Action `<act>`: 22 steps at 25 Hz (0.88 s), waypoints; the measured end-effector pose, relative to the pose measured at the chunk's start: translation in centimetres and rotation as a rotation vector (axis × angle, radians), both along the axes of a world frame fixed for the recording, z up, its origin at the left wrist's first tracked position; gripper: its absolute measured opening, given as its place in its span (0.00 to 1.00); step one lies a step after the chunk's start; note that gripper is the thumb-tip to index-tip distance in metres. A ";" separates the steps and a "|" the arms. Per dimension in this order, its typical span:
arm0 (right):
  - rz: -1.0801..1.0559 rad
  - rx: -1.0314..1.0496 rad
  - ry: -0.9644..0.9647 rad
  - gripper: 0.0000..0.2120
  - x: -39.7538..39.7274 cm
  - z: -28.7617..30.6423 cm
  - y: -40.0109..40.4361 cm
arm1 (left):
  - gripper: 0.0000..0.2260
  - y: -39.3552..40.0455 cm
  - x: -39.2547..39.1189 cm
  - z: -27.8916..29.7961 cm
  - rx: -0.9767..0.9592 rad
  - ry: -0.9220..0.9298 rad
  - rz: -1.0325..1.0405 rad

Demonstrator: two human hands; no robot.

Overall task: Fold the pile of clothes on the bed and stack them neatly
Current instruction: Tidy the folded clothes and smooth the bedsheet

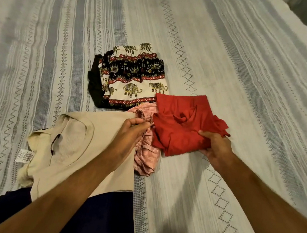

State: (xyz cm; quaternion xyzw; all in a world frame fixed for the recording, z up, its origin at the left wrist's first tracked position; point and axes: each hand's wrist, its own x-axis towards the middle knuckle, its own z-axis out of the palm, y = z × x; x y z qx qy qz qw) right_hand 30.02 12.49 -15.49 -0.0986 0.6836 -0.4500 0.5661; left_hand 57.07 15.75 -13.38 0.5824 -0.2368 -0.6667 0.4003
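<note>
Gripping red garment at near edge, R hand; its left edge pinched by L hand. Garment held mid-bed, touching pink cloth, just beside folded elephant-print stack. Bare bedspread seen w/ room to right.

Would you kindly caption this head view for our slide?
Both hands fold a red garment on the striped bed, beside the folded elephant-print stack.
</note>
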 end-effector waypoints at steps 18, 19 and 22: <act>0.007 0.344 0.918 0.33 -13.6 0.2 27.6 | 0.39 18.2 6.0 0.4 -0.289 -1.416 -0.580; 0.093 0.282 1.097 0.31 -12.8 0.8 27.9 | 0.39 17.8 5.9 0.6 -0.228 -1.422 -0.570; 0.325 -0.018 1.134 0.21 -9.3 2.8 27.4 | 0.38 14.9 3.5 1.3 -0.026 -1.476 -0.628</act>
